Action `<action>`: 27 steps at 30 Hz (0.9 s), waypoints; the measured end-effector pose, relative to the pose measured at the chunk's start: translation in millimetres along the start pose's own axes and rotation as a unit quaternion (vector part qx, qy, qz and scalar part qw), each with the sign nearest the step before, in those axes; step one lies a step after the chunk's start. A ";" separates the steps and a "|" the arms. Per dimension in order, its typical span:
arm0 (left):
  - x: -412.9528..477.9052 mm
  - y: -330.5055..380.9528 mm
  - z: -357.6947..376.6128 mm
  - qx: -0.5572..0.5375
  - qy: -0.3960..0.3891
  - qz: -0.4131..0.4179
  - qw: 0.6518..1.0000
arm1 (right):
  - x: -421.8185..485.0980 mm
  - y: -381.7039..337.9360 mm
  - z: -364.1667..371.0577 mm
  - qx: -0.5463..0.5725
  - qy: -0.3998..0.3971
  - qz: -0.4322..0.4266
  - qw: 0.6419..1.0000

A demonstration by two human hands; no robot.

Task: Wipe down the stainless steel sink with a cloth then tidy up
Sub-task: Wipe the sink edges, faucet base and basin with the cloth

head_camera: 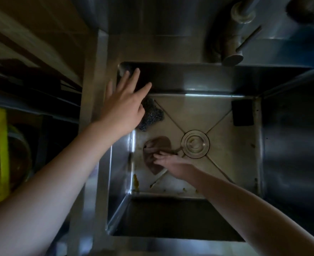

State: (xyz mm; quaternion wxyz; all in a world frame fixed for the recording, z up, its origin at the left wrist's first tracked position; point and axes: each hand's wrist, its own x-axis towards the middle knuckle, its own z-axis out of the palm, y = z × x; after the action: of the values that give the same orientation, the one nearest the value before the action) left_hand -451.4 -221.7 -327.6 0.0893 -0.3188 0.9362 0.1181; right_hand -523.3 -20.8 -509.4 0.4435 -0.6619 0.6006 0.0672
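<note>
Flat-fingered, my right hand [172,163] presses the brown cloth [160,145] onto the sink [189,215] floor, at 9 o'clock of the drain [195,144]. My left hand [122,108] hovers spread, holding nothing, over the scourer [152,118] at 11. Bare floor lies toward 3; the left wall stands near the cloth. The cloth is crumpled, and its long axis runs 12 to 6.

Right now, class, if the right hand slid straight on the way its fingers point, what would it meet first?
The right hand rests on the cloth, fingers pointing left across the sink floor. Straight on, it would probably meet the sink's left wall first; the steel scourer lies off that line.
</note>
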 end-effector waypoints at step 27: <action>-122.2 -40.1 16.0 -0.004 0.050 -0.058 0.997 | -1.8 1.6 10.7 -0.003 0.044 -0.067 0.997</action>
State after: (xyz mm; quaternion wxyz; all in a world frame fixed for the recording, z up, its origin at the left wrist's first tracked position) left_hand -329.7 -177.8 -319.9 0.0483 -0.3782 0.9190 0.1001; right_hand -520.5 -12.2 -515.4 0.4182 -0.7043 0.5735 0.0096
